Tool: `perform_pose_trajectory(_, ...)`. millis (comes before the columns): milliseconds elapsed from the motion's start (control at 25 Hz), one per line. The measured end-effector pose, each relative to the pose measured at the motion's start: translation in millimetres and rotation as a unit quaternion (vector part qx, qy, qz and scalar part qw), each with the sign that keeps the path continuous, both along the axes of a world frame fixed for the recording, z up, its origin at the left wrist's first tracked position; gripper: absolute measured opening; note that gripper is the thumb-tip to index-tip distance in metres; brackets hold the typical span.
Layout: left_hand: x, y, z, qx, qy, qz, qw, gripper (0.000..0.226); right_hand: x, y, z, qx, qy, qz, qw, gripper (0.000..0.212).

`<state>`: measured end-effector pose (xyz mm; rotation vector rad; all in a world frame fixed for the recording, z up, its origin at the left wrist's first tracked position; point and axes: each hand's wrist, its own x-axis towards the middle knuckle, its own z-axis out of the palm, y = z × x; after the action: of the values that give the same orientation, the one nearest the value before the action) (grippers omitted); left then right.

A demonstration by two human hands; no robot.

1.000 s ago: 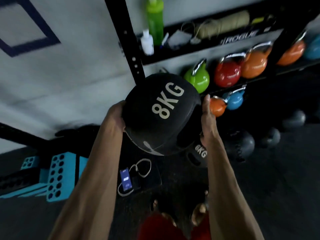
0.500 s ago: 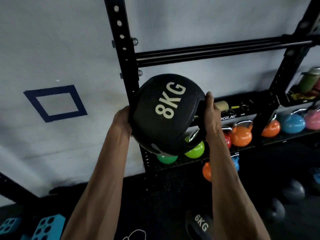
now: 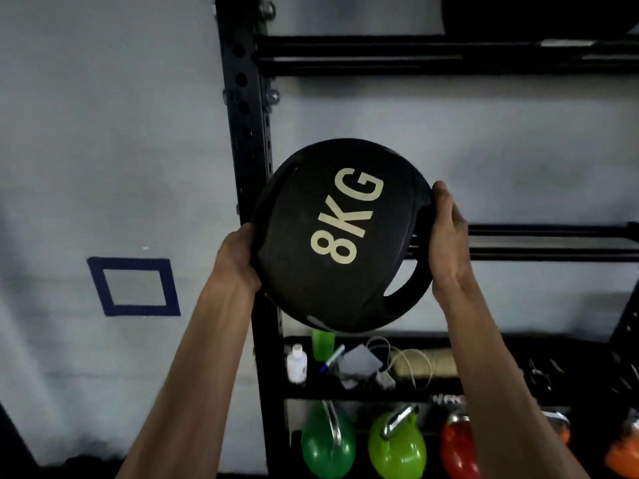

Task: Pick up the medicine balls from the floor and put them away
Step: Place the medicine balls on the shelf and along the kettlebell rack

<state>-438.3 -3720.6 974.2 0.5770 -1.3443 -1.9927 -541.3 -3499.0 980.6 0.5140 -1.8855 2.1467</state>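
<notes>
A black medicine ball point(image 3: 311, 209) marked "8KG", with cut-out handles, is held up in front of the black storage rack point(image 3: 243, 98). My left hand point(image 3: 238, 257) grips its lower left side, fingers hidden behind the ball. My right hand point(image 3: 447, 236) holds its right edge by the handle, fingers curled over the rim. The ball hangs level with a pair of rack rails point(image 3: 553, 242) just to its right. A dark round shape point(image 3: 539, 12) sits on the top rails at the upper right, mostly cut off.
Higher rails point(image 3: 415, 55) cross above the ball. Below, a shelf point(image 3: 484, 388) carries a white bottle point(image 3: 296, 364), a green bottle point(image 3: 323, 344) and a rope bundle point(image 3: 425, 366). Green kettlebells point(image 3: 397, 447), a red one point(image 3: 458, 447) and orange ones sit lower. A blue tape square point(image 3: 135, 286) marks the wall.
Both hands have lifted the ball higher along the rack; my view tilted up, so the floor and the other balls dropped out of sight.
</notes>
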Motion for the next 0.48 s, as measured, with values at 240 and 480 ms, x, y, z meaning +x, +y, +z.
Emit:
perform_pose_trajectory(240,-72.3,-31.4,52.7,-0.030,0.005,0.029,0.999,0.023,-81.3,-45.9,50.2,-0.030,0.054,0.013,0.998,0.041)
perform_pose_trajectory(480,-151.7,-55.9,40.9,-0.004,0.025,0.045,0.999,0.017,-170.7,-85.7,53.9,-0.030,0.055,-0.013,0.998,0.043)
